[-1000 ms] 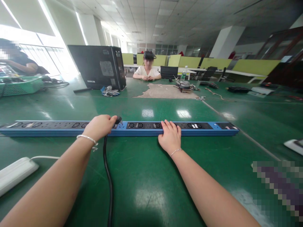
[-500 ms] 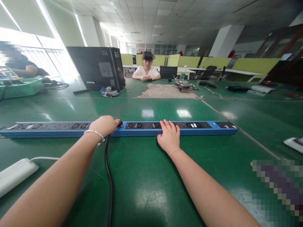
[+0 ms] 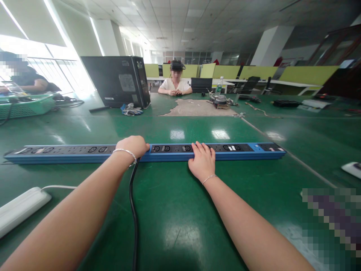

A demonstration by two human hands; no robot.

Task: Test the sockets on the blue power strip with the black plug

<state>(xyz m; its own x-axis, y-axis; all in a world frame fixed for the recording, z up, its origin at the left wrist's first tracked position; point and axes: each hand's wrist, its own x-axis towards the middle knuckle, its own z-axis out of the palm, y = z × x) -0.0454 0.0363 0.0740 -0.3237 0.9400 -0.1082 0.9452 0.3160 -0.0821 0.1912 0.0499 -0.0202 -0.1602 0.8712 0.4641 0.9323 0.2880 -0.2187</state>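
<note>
1. One green bench (image 3: 254, 177) filled the foreground and stretched toward rows of yellow-green partitions.
2. Two other people were seated: one in a pale top (image 3: 175, 86) across the bench, hands together, and one in dark clothing (image 3: 29, 79) at far left.
3. One black computer case (image 3: 113, 81) stood on the bench, left of the person opposite.
4. One long blue power strip (image 3: 169, 156), its black panels lined with sockets, lay crosswise on the bench beneath the wearer's two hands.
5. One green basket (image 3: 31, 108) sat at the left edge, loaded with items too jumbled to count.
6. One black cable (image 3: 134, 214) ran from under the left hand to the bottom of the view.
7. One white block (image 3: 25, 210) with a single white cord lay at near left.
8. Two bare hands worked the strip: the left hand (image 3: 131, 146) had its fingers closed over the cable's hidden upper end; the right hand (image 3: 201, 162) lay with fingers extended across the sockets, thumb at the near edge.
9. Two bracelets (image 3: 124, 151) showed, one per wrist.
</note>
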